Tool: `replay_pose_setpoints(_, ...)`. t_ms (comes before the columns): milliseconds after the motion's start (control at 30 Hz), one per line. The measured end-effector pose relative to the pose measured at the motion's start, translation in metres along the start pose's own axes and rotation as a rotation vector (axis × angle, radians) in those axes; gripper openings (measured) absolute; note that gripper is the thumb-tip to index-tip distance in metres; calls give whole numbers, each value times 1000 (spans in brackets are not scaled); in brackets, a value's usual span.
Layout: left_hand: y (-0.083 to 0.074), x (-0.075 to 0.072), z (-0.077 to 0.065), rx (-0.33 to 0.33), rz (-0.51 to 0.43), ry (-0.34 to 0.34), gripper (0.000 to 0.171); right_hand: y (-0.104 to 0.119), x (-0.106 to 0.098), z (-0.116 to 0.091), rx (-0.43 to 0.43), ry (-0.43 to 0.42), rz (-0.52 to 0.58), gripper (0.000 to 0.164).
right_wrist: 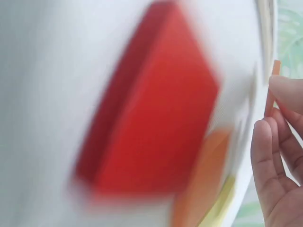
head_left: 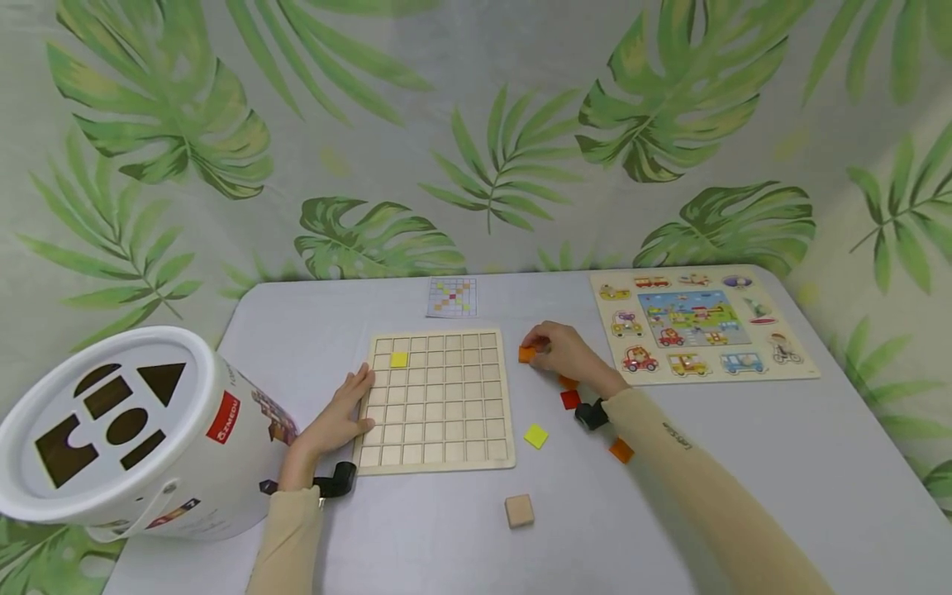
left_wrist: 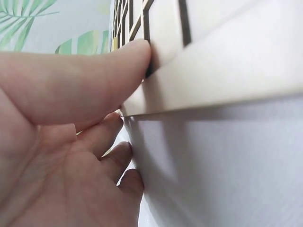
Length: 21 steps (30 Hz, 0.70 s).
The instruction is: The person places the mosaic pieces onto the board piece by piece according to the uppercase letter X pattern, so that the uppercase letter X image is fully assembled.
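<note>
We have one yellow tile (head_left: pixel 399 359) on the board (head_left: pixel 435 403) near our outstretched left fingers (head_left: pixel 357 382); our right fingers (right_wrist: pixel 262 151) pinch an orange tile (head_left: pixel 526 354); other cells (head_left: pixel 472 411) lie bare.

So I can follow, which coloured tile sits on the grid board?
The yellow tile, upper left on the grid board. The other yellow tile, the red tile and the orange tiles are all off it.
</note>
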<state>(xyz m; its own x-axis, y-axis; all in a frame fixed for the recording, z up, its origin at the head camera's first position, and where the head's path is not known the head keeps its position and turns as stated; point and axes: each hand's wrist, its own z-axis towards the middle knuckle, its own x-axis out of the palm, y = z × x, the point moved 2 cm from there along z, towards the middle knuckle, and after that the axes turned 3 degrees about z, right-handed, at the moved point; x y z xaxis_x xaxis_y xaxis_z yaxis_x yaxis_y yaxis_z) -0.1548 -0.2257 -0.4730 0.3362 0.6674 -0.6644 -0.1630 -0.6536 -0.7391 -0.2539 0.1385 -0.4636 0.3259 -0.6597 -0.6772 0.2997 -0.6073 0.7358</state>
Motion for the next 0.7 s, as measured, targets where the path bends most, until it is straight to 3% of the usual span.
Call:
replay_pose_setpoints(267,2,1,-1,-8,-16,-9,77,29,27,27,-50,41,69,23)
replay_pose_setpoints(433,2,2,0,-13,-14,-7,76,45,44,41,-38,82,36,19)
replay_pose_setpoints(700,0,0,0,-30,-43,-3,76,55,51,47,-11,101,-10,18)
